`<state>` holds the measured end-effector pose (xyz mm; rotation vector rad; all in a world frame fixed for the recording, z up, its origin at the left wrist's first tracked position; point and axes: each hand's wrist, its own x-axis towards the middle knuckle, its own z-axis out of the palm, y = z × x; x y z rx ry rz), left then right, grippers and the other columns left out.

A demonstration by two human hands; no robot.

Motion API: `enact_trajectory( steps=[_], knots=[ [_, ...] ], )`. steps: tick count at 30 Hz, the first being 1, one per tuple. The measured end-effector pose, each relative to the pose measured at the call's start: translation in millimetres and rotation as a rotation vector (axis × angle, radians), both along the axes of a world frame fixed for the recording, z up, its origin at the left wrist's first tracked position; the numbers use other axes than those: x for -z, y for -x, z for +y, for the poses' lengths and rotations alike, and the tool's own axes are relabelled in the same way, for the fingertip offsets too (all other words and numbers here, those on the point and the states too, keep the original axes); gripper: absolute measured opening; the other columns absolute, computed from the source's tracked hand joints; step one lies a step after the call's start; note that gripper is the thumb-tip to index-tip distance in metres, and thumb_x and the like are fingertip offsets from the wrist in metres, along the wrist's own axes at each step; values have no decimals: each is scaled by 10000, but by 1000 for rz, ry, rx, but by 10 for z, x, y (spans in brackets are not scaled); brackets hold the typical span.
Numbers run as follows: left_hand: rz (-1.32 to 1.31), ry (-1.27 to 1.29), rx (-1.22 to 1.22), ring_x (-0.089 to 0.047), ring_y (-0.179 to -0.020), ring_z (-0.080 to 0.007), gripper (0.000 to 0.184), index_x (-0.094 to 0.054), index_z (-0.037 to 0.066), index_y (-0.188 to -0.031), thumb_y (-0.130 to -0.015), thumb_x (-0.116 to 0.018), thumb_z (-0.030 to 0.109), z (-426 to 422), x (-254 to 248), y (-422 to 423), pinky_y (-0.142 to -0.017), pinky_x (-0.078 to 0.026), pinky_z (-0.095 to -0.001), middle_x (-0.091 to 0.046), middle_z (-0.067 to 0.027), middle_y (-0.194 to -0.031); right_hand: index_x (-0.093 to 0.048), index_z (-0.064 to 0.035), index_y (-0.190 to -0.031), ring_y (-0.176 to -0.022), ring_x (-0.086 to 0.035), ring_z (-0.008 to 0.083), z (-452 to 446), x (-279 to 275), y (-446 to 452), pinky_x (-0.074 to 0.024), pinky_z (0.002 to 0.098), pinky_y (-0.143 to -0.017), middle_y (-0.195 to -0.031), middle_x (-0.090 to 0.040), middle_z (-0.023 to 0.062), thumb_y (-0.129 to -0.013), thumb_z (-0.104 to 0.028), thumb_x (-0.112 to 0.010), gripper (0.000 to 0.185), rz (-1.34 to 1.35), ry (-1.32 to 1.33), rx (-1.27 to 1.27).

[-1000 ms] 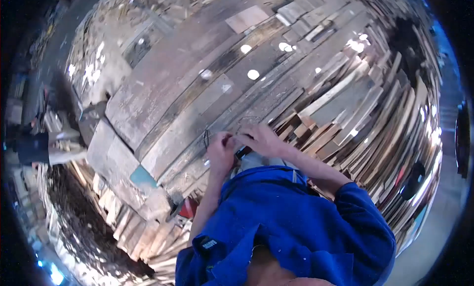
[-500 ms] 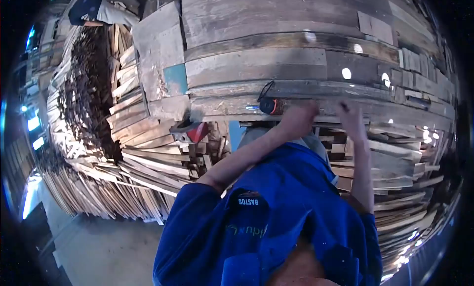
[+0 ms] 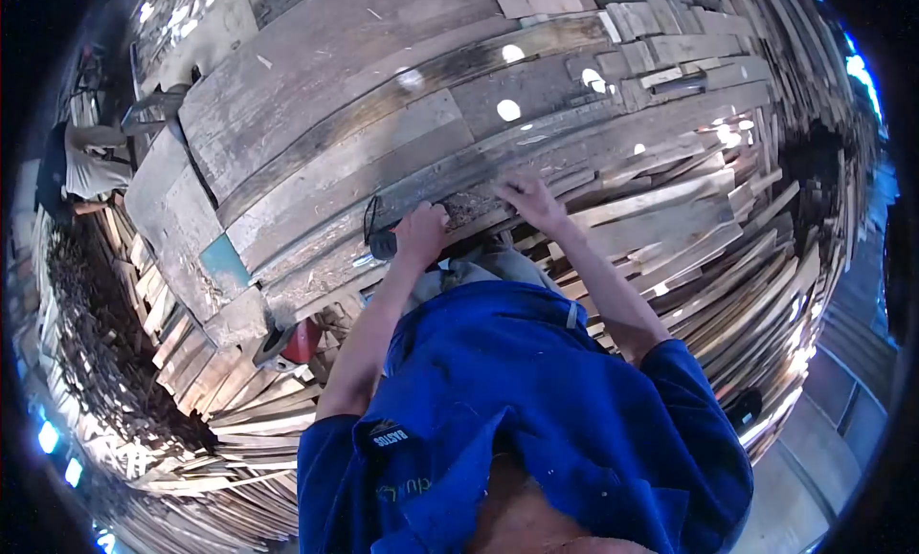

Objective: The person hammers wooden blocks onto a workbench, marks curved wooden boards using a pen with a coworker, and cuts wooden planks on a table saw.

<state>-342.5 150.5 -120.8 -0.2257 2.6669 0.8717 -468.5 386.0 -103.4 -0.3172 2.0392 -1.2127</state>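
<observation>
My left hand (image 3: 422,231) is closed, fingers curled, at the near edge of the plank bench (image 3: 325,253). Whatever it may hold is hidden. Just left of it, and partly covered by it, lies a round black-and-orange tape measure (image 3: 383,243) with a dark cord loop. A small blue-and-white item (image 3: 364,260) rests beside that. My right hand (image 3: 533,202) hovers at the bench edge farther right, its fingers bent but apart, with nothing visible in them. Dark crumbs and shavings (image 3: 469,208) lie on the wood between both hands.
Thin wooden slats (image 3: 661,233) are heaped on the right, and more slats (image 3: 201,363) at the left. A red-and-dark object (image 3: 302,342) sits below the bench's left end. Another person (image 3: 94,162) is at the far left. Short boards (image 3: 661,23) lie on the bench's far right.
The view has turned, so the bench now slants up to the right. My left hand has come close beside the tape measure. My right hand has lowered toward the bench edge.
</observation>
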Motion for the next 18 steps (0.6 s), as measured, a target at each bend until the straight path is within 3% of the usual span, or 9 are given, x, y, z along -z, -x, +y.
enact_trajectory(
  steps=[6,8,9,11,12,14,16,18],
  knots=[
    [-103,66,-46,-686,-1025,-360,204,-703,147,-1096,-956,-660,290,-16,88,-29,-839,-577,-494,-673,-112,-1083,-699,-8,-843,-659,-581,75,282,-70,-124,-467,269,-589,-720,-628,16,-1023,-270,-658,320,-17,-8,117],
    [177,126,36,-667,-1069,-368,311,-674,142,-1169,-897,-721,285,8,107,-133,-883,-565,-473,-647,-113,-1142,-692,3,-834,-649,-591,101,368,-27,-111,-478,309,-600,-678,-629,52,-1009,-298,-667,348,-37,1,167],
    [183,121,53,-667,-1069,-368,311,-674,142,-1169,-897,-721,285,40,55,-134,-883,-565,-473,-647,-113,-1142,-692,3,-834,-649,-591,101,391,-50,-102,-478,309,-600,-678,-629,52,-1009,-298,-667,348,-32,-2,185],
    [132,197,-63,-640,-1139,-361,413,-678,150,-1243,-868,-754,306,124,-115,-73,-942,-545,-466,-642,-110,-1212,-743,-48,-1158,-810,-713,289,414,-179,-95,-543,388,-757,-913,-717,223,-999,-356,-653,358,111,-246,54],
    [142,187,-39,-640,-1139,-361,413,-678,150,-1243,-868,-754,306,145,-185,-30,-942,-545,-466,-642,-110,-1212,-743,-48,-1158,-810,-713,289,405,-264,-93,-543,388,-757,-913,-717,223,-999,-356,-653,358,116,-256,80],
    [168,24,-9,-633,-1162,-362,414,-681,106,-1258,-896,-736,300,153,-299,94,-944,-553,-454,-642,-163,-1217,-752,-91,-1166,-875,-728,341,321,-428,-72,-555,406,-792,-995,-720,235,-994,-368,-655,340,64,-125,-29],
    [128,-138,62,-668,-1125,-328,380,-683,89,-1242,-924,-723,292,227,-486,312,-948,-544,-419,-679,-152,-1189,-752,-104,-1170,-857,-725,323,215,-501,-39,-553,404,-784,-980,-722,227,-996,-383,-655,342,22,-141,-85],
    [-211,-756,31,-700,-1060,-262,335,-689,60,-1202,-941,-730,266,368,-732,514,-931,-536,-376,-720,-139,-1140,-752,-118,-1174,-839,-723,304,142,-549,21,-552,402,-776,-965,-723,218,-997,-397,-655,344,-21,-149,-144]
  ],
)
